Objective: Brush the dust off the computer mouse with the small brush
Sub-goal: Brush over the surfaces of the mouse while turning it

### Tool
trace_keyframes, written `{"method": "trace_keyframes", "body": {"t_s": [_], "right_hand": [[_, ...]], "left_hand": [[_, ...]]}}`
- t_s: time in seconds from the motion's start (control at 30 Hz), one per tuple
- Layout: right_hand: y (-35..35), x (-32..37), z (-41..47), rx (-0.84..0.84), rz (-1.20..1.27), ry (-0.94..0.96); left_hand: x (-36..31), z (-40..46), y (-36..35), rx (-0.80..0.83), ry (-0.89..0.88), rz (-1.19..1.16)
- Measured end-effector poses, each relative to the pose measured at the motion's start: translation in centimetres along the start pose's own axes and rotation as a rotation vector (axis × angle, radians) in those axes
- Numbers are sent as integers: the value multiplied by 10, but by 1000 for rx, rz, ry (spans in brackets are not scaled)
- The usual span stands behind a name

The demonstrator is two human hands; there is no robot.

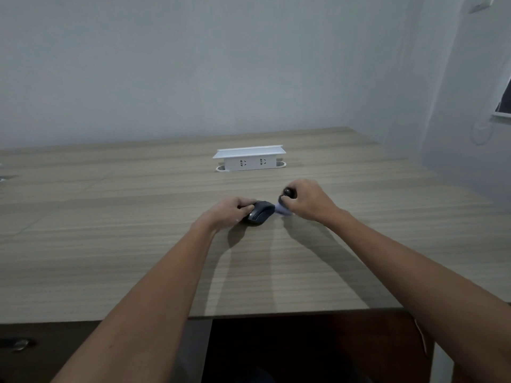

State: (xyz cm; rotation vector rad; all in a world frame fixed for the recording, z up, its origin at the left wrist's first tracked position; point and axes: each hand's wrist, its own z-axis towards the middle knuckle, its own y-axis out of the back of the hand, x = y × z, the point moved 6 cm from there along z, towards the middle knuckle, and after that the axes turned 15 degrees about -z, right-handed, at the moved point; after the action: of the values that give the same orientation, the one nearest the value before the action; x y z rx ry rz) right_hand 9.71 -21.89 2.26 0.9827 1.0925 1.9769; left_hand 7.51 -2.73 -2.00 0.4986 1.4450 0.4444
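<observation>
A dark grey computer mouse (260, 213) lies on the wooden desk (138, 244), a little beyond the middle. My left hand (231, 212) grips its left side, fingers curled over the far edge. My right hand (307, 200) is closed around the black handle of a small brush (284, 204). The brush's pale, blurred bristles touch the mouse's right side. Most of the handle is hidden inside my fist; only its round black end shows above the thumb.
A white pop-up power socket box (250, 158) stands on the desk behind the hands. A grey wall runs along the desk's far edge. The desk's front edge sits near me, with dark drawers (41, 349) below on the left.
</observation>
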Motion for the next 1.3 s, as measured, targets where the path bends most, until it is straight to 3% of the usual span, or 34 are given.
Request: {"method": "trace_keyframes", "body": {"t_s": [0.07, 0.13, 0.2, 0.3, 0.37, 0.5, 0.67, 0.8, 0.93, 1.0, 1.13, 1.3], "right_hand": [[2, 3, -2, 6, 67, 21], [2, 12, -7, 119, 227, 71], [-2, 17, -11, 186, 238, 97], [-3, 7, -4, 33, 45, 52], [-1, 6, -6, -7, 67, 36], [-4, 20, -12, 179, 278, 95], [0, -2, -2, -87, 78, -58], [-3, 12, -10, 114, 332, -12], [-2, 2, -4, 35, 112, -38], [1, 2, -4, 10, 133, -35], [-3, 11, -13, 166, 244, 32], [2, 1, -3, -19, 75, -48]], "left_hand": [[0, 1, 0, -5, -3, 0], [1, 1, 0, -4, -4, -4], [0, 1, 0, 6, -5, -8], [-1, 1, -1, -3, 2, -12], [1, 0, -1, 0, 11, -21], [0, -1, -1, 13, 6, -20], [-2, -3, -1, -2, 13, -3], [-2, -3, 0, -4, 18, 11], [-6, -6, -1, -3, 11, 27], [-5, -5, -1, 0, 8, 20], [-5, -6, -1, 4, -8, 37], [-6, -9, -2, 3, -8, 10]]}}
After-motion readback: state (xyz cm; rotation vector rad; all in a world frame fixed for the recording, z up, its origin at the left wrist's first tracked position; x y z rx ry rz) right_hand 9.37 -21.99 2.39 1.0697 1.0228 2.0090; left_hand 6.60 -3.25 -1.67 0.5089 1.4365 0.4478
